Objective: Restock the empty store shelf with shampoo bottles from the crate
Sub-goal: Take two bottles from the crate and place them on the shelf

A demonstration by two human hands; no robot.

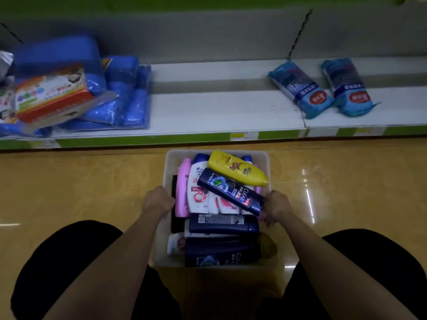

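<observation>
Crate (265, 158) sitting on the yellow floor (92, 181) just in front of the low shelf (208, 112), between the person's knees. Left hand (158, 200) gripping the crate's left rim, fingers curled over the edge; right hand (277, 207) gripping the right rim the same way — both clamped on the crate, no bottle in either hand.

Crate is holding a loose pile of shampoo bottles lying flat. Yellow bottle (238, 168) lying on top at the far end, dark blue bottle (231, 191) lying diagonally under it with its cap end almost touching the right hand. White bottle (198, 188) and pink bottle (182, 188) lying just beside the left hand. More dark bottles lying at the near end.

Shelf middle is bare white — blue packs (120, 93) sitting at its left end, two light-blue packs (323, 88) lying at the right.
</observation>
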